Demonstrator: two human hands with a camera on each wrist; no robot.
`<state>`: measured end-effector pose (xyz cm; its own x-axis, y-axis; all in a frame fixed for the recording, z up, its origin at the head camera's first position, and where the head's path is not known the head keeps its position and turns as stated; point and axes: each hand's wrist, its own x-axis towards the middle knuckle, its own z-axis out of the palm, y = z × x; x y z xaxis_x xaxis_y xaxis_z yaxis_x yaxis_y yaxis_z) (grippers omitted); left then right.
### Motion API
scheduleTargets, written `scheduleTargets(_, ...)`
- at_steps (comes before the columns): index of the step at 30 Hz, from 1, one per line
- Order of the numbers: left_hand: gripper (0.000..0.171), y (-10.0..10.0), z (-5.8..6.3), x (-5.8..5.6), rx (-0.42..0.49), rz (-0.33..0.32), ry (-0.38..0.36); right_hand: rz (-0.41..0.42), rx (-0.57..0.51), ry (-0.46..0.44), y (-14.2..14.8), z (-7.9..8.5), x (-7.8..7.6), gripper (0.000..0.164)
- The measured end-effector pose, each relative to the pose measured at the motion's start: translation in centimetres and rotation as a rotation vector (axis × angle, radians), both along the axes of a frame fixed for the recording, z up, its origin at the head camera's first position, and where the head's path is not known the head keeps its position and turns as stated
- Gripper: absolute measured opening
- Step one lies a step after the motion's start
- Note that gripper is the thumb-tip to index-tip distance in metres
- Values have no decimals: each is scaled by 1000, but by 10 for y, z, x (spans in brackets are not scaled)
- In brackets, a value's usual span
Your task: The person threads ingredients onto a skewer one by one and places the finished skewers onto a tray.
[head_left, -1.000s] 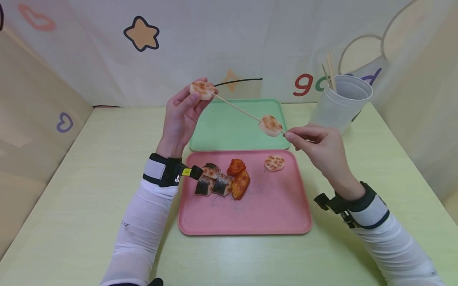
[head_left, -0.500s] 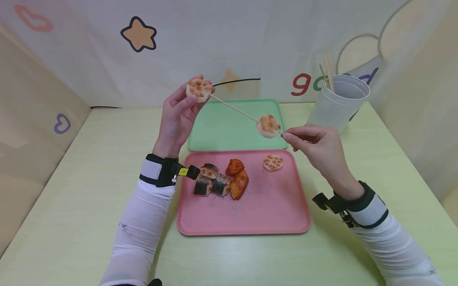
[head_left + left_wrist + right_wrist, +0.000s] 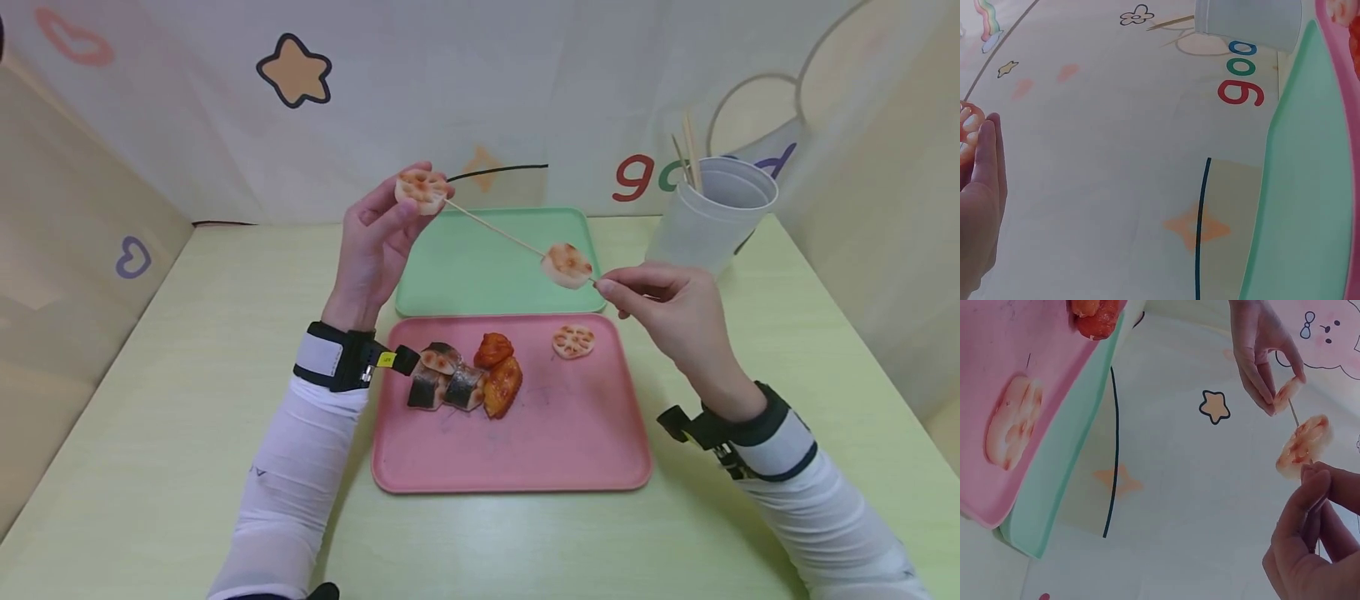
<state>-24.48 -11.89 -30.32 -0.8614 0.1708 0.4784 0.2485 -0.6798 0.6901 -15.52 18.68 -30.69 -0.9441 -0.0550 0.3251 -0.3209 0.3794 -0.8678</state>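
Pink tray (image 3: 577,450): on the pale table (image 3: 150,400), the nearer of two trays.
Fish pieces (image 3: 465,387): dark-skinned, clustered on the pink tray's left side, beside a glazed chicken wing (image 3: 502,387) and a red-orange chunk (image 3: 493,350).
Loose lotus slice (image 3: 573,342): lying flat near the pink tray's far right corner.
Right hand (image 3: 667,304): raised, thumb and fingertips pinching the wooden skewer (image 3: 495,227) near one end.
Threaded lotus slice (image 3: 567,265): on the skewer in the air, just beside the right fingertips.
Left hand (image 3: 378,237): higher, well apart from the right, thumb and fingers clamped on a held lotus slice (image 3: 422,192).
Skewer's other end: meets that slice's edge; how deep it enters, I cannot tell.
Green tray (image 3: 480,283): just behind the pink one.
Cup (image 3: 690,229): translucent, right of the green tray, thin sticks (image 3: 692,154) leaning in it.
Curtain (image 3: 480,75): pale, printed with a star (image 3: 294,71) and coloured letters (image 3: 633,177).
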Motion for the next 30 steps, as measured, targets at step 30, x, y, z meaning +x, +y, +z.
scheduleTargets(30, 52, -3, 2, 3, 44, -111, 136, 18, -13, 30, 1, 1, 3, 20)
